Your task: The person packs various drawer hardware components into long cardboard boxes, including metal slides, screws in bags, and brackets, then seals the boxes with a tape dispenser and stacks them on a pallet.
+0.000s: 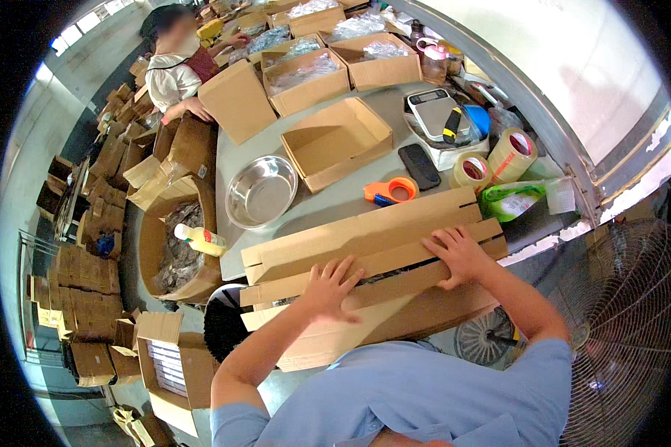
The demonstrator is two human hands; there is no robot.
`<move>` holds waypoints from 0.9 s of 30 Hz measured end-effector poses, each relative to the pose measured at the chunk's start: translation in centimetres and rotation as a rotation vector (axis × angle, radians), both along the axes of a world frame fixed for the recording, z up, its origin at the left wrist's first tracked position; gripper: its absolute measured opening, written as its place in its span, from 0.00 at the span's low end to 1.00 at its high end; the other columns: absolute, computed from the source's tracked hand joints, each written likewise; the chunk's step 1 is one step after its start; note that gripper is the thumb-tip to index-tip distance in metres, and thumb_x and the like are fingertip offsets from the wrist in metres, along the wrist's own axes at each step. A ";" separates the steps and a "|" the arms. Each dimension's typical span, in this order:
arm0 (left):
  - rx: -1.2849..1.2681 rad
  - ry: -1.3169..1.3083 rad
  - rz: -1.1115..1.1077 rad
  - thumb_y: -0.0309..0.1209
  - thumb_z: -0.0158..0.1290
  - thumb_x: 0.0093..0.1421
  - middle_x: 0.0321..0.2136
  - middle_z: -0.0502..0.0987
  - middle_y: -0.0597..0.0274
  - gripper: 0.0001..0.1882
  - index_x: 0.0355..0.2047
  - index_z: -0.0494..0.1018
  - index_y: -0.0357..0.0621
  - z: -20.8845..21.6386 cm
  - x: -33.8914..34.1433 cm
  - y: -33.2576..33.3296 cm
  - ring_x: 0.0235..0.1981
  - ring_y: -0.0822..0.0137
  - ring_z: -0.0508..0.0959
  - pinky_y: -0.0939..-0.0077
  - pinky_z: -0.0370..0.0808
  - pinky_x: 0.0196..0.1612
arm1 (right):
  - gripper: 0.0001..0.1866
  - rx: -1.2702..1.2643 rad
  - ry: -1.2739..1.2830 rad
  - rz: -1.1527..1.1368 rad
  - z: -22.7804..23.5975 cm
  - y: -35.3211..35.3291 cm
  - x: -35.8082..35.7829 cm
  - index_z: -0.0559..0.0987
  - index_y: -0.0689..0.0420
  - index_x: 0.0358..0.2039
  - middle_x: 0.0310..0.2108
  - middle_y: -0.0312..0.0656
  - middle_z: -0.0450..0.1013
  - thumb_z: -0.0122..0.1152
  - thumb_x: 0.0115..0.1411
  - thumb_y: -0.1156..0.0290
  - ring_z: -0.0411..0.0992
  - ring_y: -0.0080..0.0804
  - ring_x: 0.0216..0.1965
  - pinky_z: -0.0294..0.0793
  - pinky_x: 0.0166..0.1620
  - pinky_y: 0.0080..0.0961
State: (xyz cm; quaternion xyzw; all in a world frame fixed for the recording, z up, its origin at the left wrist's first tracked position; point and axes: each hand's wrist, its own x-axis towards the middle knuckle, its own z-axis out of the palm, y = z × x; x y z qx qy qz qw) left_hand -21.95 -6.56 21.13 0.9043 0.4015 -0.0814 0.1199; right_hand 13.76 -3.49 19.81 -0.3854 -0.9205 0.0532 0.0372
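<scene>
A long cardboard box (395, 316) lies at the near edge of the table, right in front of me. Its long flaps are partly folded, with a narrow dark gap between them. My left hand (331, 288) rests on the left half of the flaps, fingers spread. On the right half lies my right hand (457, 257), its fingers stretched over a flap and its thumb apart, holding nothing. Just beyond the far flap are an orange tape dispenser (401, 189) with blue on it and a black phone (419, 165). What the box contains is mostly hidden.
A metal bowl (262, 191) and an open empty carton (337, 141) stand on the table (238, 246). Tape rolls (511, 155), a green bottle (511, 200) and a scale (438, 113) sit at right. A fan (619, 335) stands close by. A co-worker (175, 71) handles cartons at far left.
</scene>
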 end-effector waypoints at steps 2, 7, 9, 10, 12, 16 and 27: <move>0.120 0.171 0.061 0.56 0.63 0.37 0.63 0.48 0.49 0.53 0.63 0.51 0.62 0.3 1.0 -0.6 0.60 0.44 0.54 0.42 0.55 0.56 | 0.55 -0.108 -0.107 -0.019 1.1 1.1 -0.6 0.56 0.49 0.62 0.57 0.53 0.57 0.65 0.34 0.42 0.57 0.53 0.56 0.51 0.59 0.54; 0.010 0.073 0.077 0.58 0.60 0.39 0.61 0.51 0.53 0.52 0.64 0.50 0.63 0.8 0.5 2.0 0.57 0.47 0.57 0.44 0.55 0.56 | 0.56 -0.121 0.003 0.015 -0.5 3.0 0.0 0.54 0.46 0.63 0.56 0.53 0.56 0.66 0.34 0.40 0.55 0.55 0.58 0.50 0.60 0.53; 0.038 0.075 0.108 0.58 0.60 0.40 0.62 0.51 0.54 0.51 0.63 0.51 0.65 -0.2 0.2 1.5 0.59 0.47 0.55 0.43 0.52 0.57 | 0.55 -0.073 0.032 0.020 -0.4 2.0 -0.5 0.58 0.47 0.62 0.56 0.54 0.55 0.66 0.32 0.41 0.54 0.54 0.57 0.47 0.60 0.53; 0.060 0.098 0.123 0.59 0.59 0.40 0.62 0.50 0.54 0.50 0.63 0.51 0.66 -0.8 0.4 0.2 0.60 0.47 0.53 0.42 0.50 0.58 | 0.59 -0.065 -0.056 -0.005 -0.2 0.7 -0.7 0.53 0.44 0.64 0.57 0.53 0.55 0.68 0.32 0.39 0.54 0.55 0.58 0.45 0.61 0.57; 0.137 0.088 0.089 0.60 0.58 0.41 0.62 0.49 0.52 0.49 0.63 0.52 0.69 -1.4 0.5 -1.2 0.60 0.45 0.52 0.41 0.48 0.58 | 0.60 -0.041 -0.079 -0.009 -0.9 -0.3 -0.6 0.53 0.44 0.64 0.57 0.53 0.55 0.68 0.31 0.38 0.54 0.55 0.58 0.46 0.60 0.57; -0.015 0.075 0.164 0.60 0.58 0.40 0.61 0.52 0.49 0.47 0.62 0.54 0.71 0.4 2.1 2.1 0.58 0.43 0.54 0.44 0.50 0.57 | 0.63 -0.098 -0.094 -0.023 -0.5 3.1 -1.1 0.52 0.45 0.64 0.55 0.52 0.57 0.69 0.27 0.37 0.56 0.53 0.56 0.52 0.56 0.54; 0.148 0.046 0.083 0.63 0.52 0.47 0.61 0.51 0.45 0.44 0.63 0.54 0.67 -1.2 3.5 0.4 0.61 0.47 0.52 0.41 0.49 0.57 | 0.61 -0.059 0.020 -0.089 -0.6 0.9 -1.5 0.55 0.53 0.62 0.51 0.49 0.59 0.71 0.28 0.41 0.57 0.48 0.55 0.51 0.59 0.49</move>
